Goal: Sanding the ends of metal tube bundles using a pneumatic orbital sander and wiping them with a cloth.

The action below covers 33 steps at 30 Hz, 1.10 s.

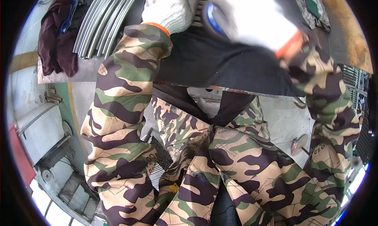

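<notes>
My left hand, in a white knit glove with an orange cuff, lies flat on the black-covered bench at the top edge. Its thumb points out to the side and its fingertips are cut off. Beside the thumb run several thin metal rods. My right hand, also in a white glove with an orange cuff, is smeared by motion just right of the rods. Against its inner side sits a blue round-edged thing, seemingly gripped; the blur hides its kind and most of the fingers.
A fan of curved shiny metal tubes lies left of my left arm, with a dark maroon cloth beyond it. Black fabric covers the bench up to its near edge. Crumpled plastic with a green patch lies at the far right.
</notes>
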{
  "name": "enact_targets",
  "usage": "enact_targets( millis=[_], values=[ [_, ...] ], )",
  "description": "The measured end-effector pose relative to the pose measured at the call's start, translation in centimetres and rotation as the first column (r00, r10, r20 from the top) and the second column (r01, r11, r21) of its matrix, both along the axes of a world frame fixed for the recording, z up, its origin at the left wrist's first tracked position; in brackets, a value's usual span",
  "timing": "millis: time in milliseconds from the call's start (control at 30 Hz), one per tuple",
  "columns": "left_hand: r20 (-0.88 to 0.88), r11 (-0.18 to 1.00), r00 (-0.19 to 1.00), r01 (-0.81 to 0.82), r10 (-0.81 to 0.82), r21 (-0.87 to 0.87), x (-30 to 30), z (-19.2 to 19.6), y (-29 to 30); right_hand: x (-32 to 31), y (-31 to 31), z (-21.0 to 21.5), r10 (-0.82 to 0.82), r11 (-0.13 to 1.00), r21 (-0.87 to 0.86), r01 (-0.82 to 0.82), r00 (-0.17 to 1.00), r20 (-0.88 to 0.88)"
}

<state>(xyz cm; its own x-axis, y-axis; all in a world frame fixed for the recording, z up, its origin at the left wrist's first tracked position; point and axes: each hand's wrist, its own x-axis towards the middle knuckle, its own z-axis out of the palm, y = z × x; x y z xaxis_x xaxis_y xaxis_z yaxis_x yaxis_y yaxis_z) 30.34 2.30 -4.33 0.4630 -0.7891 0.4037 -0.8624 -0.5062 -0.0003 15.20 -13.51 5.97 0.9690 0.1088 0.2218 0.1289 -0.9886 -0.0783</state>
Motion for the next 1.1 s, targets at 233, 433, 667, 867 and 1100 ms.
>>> enact_targets(
  millis=[233, 433, 667, 867, 1100],
  values=[
    [-0.042, 0.999, 0.999, -0.015, 0.013, -0.05, -0.4, -0.3, -0.1, -0.7, -0.9, 0.0, 0.003, 0.993, -0.116, -0.007, 0.999, -0.034],
    [-0.075, 0.999, 0.997, -0.017, 0.014, -0.029, -0.8, 0.1, 0.1, 1.8, -3.8, -0.9, -0.085, 0.99, -0.112, 0.088, 0.996, 0.039],
    [-0.051, 0.998, 0.999, 0.004, -0.007, -0.063, -1.5, 0.8, 0.7, -0.3, -2.5, -0.4, -0.035, 0.994, -0.103, 0.043, 0.997, 0.072],
    [-0.065, 1.0, 0.998, -0.013, 0.011, -0.018, -1.9, 0.4, 1.2, -0.2, -3.5, -0.3, -0.101, 0.991, -0.088, 0.099, 0.995, -0.009],
    [0.112, 0.992, 0.991, 0.078, -0.067, -0.1, -1.1, -0.8, 2.6, 2.2, -4.7, -1.9, -0.07, 0.99, -0.115, 0.079, 0.995, 0.076]
  ],
)
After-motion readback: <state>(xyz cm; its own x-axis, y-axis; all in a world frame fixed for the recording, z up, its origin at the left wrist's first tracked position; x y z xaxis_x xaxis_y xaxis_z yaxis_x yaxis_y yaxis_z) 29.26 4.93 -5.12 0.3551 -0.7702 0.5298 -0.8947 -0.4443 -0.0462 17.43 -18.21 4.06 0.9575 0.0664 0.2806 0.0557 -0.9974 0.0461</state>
